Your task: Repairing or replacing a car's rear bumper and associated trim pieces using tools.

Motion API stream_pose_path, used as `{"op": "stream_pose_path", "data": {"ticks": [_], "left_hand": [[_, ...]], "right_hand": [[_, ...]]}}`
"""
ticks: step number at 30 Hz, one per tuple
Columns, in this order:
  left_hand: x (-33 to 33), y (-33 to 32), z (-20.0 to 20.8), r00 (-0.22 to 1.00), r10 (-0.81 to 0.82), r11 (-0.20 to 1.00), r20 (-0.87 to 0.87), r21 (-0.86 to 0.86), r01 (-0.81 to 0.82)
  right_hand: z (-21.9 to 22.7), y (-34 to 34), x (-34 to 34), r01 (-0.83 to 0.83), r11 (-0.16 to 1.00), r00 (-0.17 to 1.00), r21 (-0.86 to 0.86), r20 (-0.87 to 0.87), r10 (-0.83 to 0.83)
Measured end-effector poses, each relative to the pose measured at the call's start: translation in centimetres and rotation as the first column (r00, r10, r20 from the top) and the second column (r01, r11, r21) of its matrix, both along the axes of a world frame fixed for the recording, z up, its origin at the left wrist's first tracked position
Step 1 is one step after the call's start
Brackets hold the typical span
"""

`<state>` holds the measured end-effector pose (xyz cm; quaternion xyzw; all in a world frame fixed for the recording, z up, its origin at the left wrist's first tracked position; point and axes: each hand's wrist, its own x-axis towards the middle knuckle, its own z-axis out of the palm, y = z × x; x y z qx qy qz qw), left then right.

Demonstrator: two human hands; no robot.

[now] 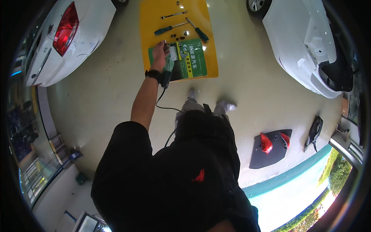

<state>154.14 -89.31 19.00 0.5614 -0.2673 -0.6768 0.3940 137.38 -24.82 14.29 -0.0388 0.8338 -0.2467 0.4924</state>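
My left hand (159, 53) is closed around the upper end of a green and black corded power tool (167, 75) at the near left part of the yellow table (212, 58). Its exact kind is hard to make out. A black cable (164, 93) runs from its lower end toward my legs. Beside and partly under the tool lies a green book (198, 62). Farther up lie two dark-handled screwdrivers (164, 30), a combination wrench (174, 15) and several small dark fasteners (181, 38). My right hand is out of view.
A white car with a red tail light (66, 31) stands at the left. Another white car (299, 38) is at the right. On the floor at lower right lie a dark panel bearing two red lamps (266, 144) and a black bag-like object (315, 131).
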Motion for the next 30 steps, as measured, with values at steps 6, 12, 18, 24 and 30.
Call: {"op": "stream_pose_path", "data": {"ticks": [6,12,18,24,30], "left_hand": [[-2.0,5.1,6.1,0.659,-0.124,0.979,-0.742,0.015,0.202],[-7.5,12.5,7.0,0.651,-0.25,0.886,-0.717,0.102,0.452],[-16.8,22.1,6.8,0.606,-0.517,0.584,-0.605,0.268,0.766],[-28.4,28.0,13.1,0.471,-0.517,0.348,-0.715,0.327,0.878],[-37.1,32.1,18.1,0.322,-0.469,0.225,-0.823,0.241,0.944]], "right_hand": [[0.3,-1.9,-2.7,-0.072,0.992,0.982,-0.102,-0.181,0.053],[9.0,-11.9,-7.7,0.242,0.901,0.937,-0.359,-0.155,-0.313],[20.2,-18.6,-10.2,-0.097,0.878,0.891,-0.47,-0.434,-0.134],[23.4,-16.6,-13.0,-0.116,0.806,0.863,-0.581,-0.461,-0.208],[25.1,-11.4,-18.4,0.087,0.674,0.731,-0.733,-0.413,-0.543]]}}
